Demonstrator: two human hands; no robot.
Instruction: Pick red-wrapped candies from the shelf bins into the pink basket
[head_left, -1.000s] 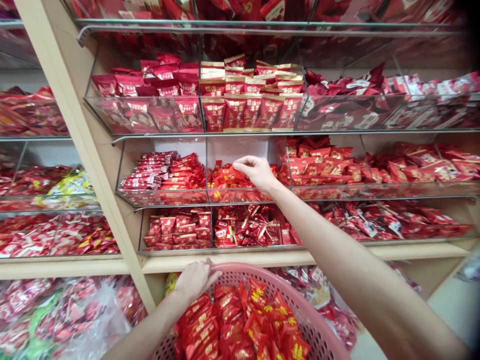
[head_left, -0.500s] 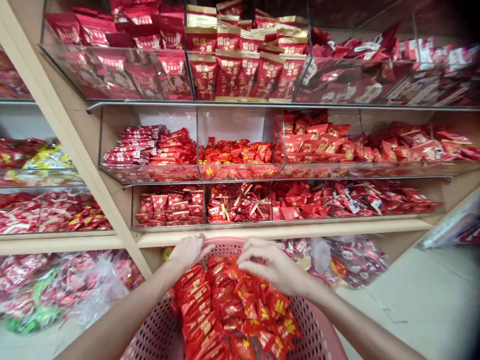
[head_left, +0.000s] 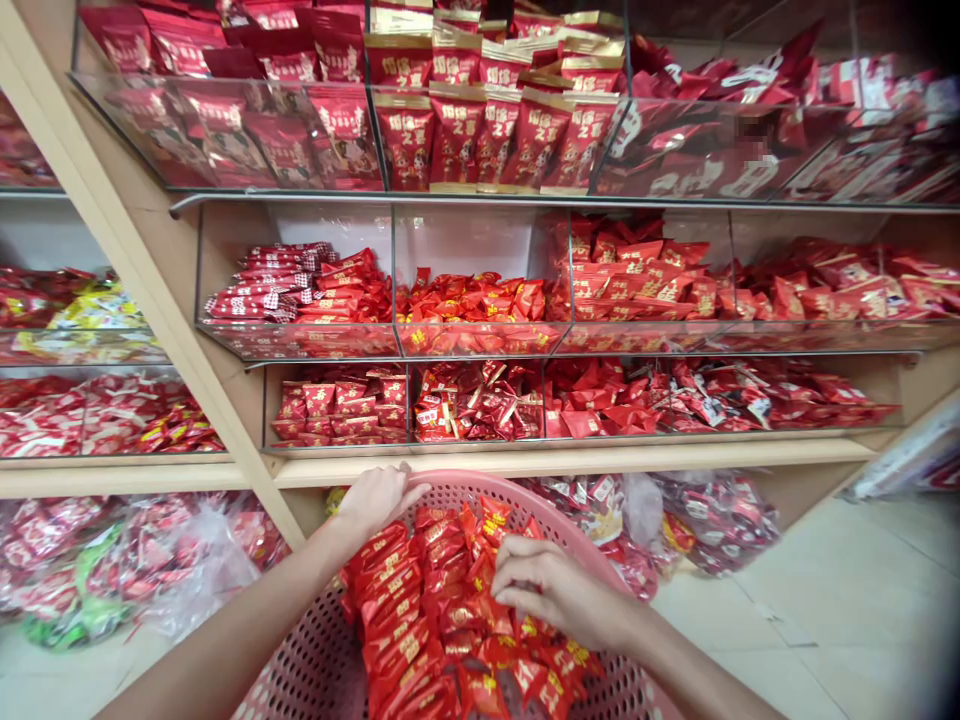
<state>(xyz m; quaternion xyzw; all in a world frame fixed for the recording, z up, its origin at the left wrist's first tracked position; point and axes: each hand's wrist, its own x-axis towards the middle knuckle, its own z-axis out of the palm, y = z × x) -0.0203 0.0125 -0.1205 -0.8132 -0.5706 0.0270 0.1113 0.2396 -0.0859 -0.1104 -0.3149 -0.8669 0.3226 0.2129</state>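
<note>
Gripping basket rim (head_left: 501, 480), left hand (head_left: 381, 500); right hand (head_left: 551, 590) curled over packets (head_left: 454, 610), grasp unclear.

Yellow packets (head_left: 97, 305) left of wooden upright (head_left: 154, 300); filled plastic bags (head_left: 716, 522) below wooden ledge (head_left: 637, 459).

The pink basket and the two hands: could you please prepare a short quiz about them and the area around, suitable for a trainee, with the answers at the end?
1. Where is the left hand? A: on the floor; B: on the rim of the pink basket; C: on a glass divider.
2. True or false: the right hand is over the red packets in the basket.
3. Fill the gap: at the left, the plastic bags lie ____ the wooden board.

Key: 1. B; 2. true; 3. below.
</note>
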